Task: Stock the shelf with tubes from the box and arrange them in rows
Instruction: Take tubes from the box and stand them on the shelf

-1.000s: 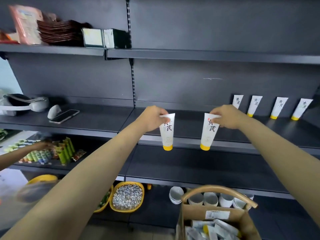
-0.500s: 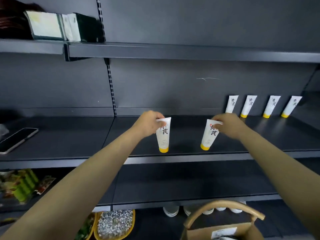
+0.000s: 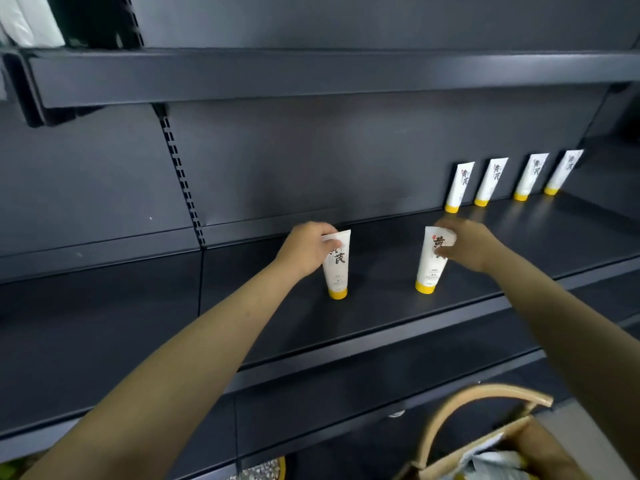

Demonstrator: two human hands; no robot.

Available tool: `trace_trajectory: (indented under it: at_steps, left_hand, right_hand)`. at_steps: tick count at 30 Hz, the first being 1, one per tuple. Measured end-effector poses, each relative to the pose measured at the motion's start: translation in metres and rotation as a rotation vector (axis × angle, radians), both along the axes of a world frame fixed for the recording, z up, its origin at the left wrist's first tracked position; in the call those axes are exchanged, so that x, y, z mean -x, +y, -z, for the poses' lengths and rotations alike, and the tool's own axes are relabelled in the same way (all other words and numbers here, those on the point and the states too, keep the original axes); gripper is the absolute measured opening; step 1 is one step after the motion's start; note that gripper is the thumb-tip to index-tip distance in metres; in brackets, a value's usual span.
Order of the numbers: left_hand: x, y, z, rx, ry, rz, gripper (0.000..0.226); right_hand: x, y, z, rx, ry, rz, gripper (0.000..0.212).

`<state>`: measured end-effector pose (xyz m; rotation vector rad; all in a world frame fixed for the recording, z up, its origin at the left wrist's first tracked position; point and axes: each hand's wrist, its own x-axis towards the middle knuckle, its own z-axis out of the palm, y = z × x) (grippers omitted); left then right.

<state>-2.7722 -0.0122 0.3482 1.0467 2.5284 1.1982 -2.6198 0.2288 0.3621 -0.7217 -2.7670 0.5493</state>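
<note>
My left hand (image 3: 306, 249) pinches the top of a white tube with a yellow cap (image 3: 337, 270), which stands cap-down on the dark shelf (image 3: 381, 327). A second white tube (image 3: 431, 263) stands cap-down to its right, its top pinched by my right hand (image 3: 465, 245). Several matching tubes (image 3: 491, 181) lean in a row against the back wall at the far right of the same shelf. The box with a curved handle (image 3: 485, 441) sits at the bottom right with more tubes inside, mostly cut off by the frame edge.
An upper shelf (image 3: 311, 74) overhangs the working shelf. A slotted upright (image 3: 181, 178) divides the back wall. White packages (image 3: 31, 20) sit on the upper left shelf. Lower shelves run beneath, with a yellow-rimmed bowl (image 3: 266, 471) partly visible at the bottom.
Both hands have carried their tubes up and deeper over the shelf, and the yellow caps now rest on its surface. The view has moved closer and tilted right.
</note>
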Motion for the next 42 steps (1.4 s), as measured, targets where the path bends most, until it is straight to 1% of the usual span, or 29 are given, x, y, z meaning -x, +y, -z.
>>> trace_trajectory:
  at_steps: [2, 8, 12, 16, 18, 21, 24, 28, 33, 38, 42]
  left_hand:
    - [0.006, 0.006, 0.002, 0.001, 0.005, 0.008, 0.015]
    - [0.014, 0.039, 0.0, 0.014, 0.03, 0.029, 0.015]
    - [0.018, 0.076, -0.005, 0.053, 0.018, 0.028, 0.019]
    - [0.027, 0.122, -0.005, 0.069, 0.035, -0.012, 0.015]
    - [0.033, 0.143, -0.003, 0.06, 0.048, -0.024, 0.013]
    - [0.043, 0.177, 0.0, 0.044, 0.067, -0.051, 0.023]
    - [0.051, 0.201, 0.006, 0.002, 0.109, -0.071, 0.016]
    - [0.057, 0.22, 0.013, -0.045, 0.161, -0.112, 0.019]
    - [0.06, 0.227, 0.017, -0.024, 0.194, -0.116, 0.022]
    - [0.059, 0.236, 0.017, -0.042, 0.171, -0.093, 0.02]
    - [0.056, 0.249, 0.016, -0.039, 0.176, -0.07, 0.017]
  right_hand:
    - [0.002, 0.004, 0.003, -0.001, -0.031, -0.001, 0.044]
    - [0.019, 0.028, 0.01, -0.108, 0.015, -0.004, 0.037]
    - [0.043, 0.071, 0.014, -0.126, 0.038, -0.006, 0.045]
    - [0.074, 0.124, 0.013, -0.137, 0.019, -0.035, 0.043]
    - [0.089, 0.148, 0.012, -0.144, 0.023, -0.062, 0.042]
    - [0.116, 0.188, 0.011, -0.131, 0.056, -0.126, 0.041]
    - [0.148, 0.218, 0.013, -0.157, 0.052, -0.174, 0.044]
    - [0.181, 0.24, 0.014, -0.165, 0.019, -0.2, 0.05]
    - [0.201, 0.253, 0.016, -0.148, 0.094, -0.236, 0.052]
    - [0.206, 0.259, 0.02, -0.143, 0.201, -0.249, 0.043]
    - [0.2, 0.265, 0.021, -0.092, 0.292, -0.251, 0.053]
